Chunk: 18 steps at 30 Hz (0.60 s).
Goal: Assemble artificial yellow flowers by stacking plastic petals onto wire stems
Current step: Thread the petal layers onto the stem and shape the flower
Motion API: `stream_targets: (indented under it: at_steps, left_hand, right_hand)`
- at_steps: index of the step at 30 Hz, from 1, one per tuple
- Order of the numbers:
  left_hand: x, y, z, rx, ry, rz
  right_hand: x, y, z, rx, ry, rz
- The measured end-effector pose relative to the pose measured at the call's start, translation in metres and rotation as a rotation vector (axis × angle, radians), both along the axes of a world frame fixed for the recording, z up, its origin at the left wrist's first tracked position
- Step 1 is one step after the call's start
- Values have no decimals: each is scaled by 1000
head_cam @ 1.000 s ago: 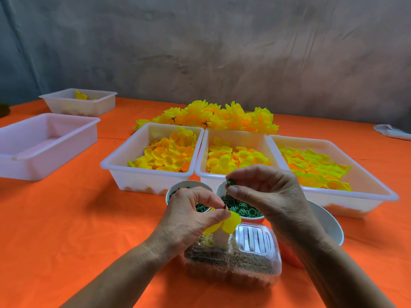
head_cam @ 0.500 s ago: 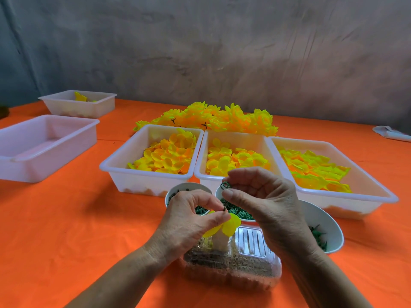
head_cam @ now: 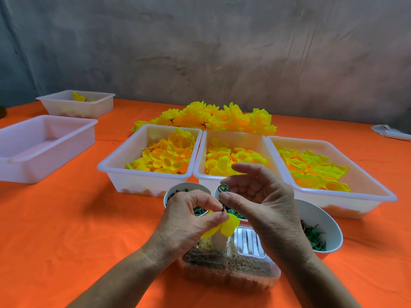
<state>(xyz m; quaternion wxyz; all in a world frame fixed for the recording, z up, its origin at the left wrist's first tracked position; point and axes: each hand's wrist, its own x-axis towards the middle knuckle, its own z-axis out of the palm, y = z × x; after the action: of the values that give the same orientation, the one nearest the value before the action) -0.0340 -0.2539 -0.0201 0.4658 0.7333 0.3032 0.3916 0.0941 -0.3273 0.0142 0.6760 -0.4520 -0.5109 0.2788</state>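
Five white trays [head_cam: 144, 176]; three round bowls [head_cam: 329, 221]; one clear plastic box [head_cam: 229, 270]; one heap of finished flowers [head_cam: 213, 117]; two hands [head_cam: 186, 223].

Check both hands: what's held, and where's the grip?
Left hand pinches the yellow petal at its centre, by the stem tip. Right hand holds small green rings at its fingertips.

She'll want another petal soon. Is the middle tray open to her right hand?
Probably yes: the right hand hovers just before the middle tray, which has no lid, though it holds a small green ring.
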Motion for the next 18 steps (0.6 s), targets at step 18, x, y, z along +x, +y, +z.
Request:
stream_targets:
  at_steps: [18]
  left_hand:
    - [1, 0, -2, 8, 3, -21]
  right_hand:
    - [1, -1, -5, -43, -185, -97]
